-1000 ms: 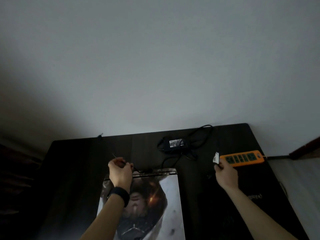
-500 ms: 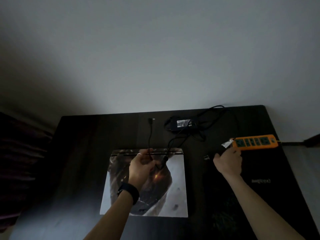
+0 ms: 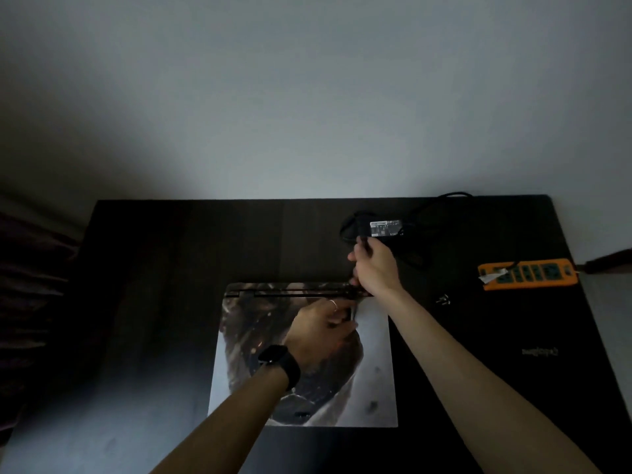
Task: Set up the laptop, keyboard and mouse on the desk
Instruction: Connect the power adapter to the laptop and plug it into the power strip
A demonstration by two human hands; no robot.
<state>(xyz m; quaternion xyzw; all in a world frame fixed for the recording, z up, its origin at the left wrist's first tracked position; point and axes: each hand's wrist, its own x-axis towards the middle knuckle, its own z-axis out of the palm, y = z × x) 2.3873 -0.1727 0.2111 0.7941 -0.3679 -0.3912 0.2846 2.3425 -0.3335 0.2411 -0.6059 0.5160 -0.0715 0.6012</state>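
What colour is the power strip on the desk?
Orange power strip, greenish sockets, seen in the head view.

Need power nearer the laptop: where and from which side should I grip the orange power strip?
Probably best to pinch the orange power strip across its narrow width near the middle, coming from above. It lies flat on the desk with both long sides exposed. Its cord leaves the right end and a white tag sits at the left.

1 desk (image 3: 171,268), 1 laptop (image 3: 374,354), 1 power adapter (image 3: 385,228), 1 orange power strip (image 3: 528,273), 2 hands (image 3: 321,331) (image 3: 374,268).
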